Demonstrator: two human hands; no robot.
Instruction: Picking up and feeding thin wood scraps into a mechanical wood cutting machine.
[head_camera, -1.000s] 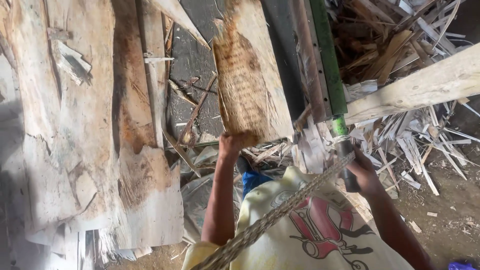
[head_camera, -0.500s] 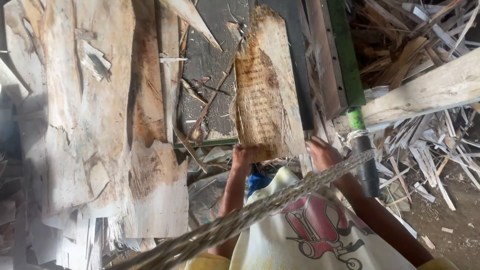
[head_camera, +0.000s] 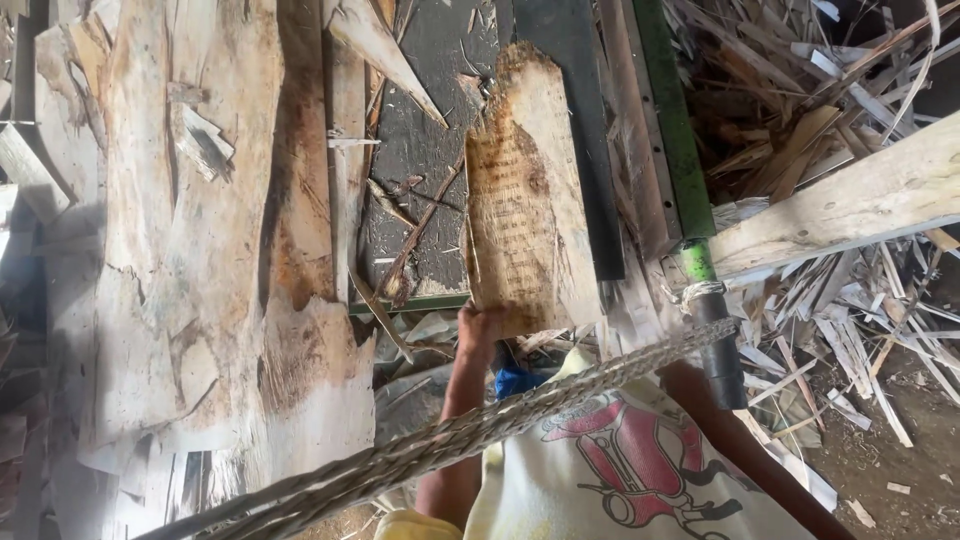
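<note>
My left hand (head_camera: 478, 325) grips the near end of a veneer strip (head_camera: 525, 235), which lies half onto the dark counter (head_camera: 425, 150). My right hand is hidden, so I cannot tell its state. Sheets (head_camera: 190, 250) already lie stacked leftward; this strip is not yet placed.

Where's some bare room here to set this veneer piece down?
The left hand holds the veneer piece by its near end. The barest patch is the dark table between that piece and the big veneer sheets, though some splinters lie on it. Another dark strip runs between the piece and the green rail. Right of the rail, the scrap pile is crowded.
</note>
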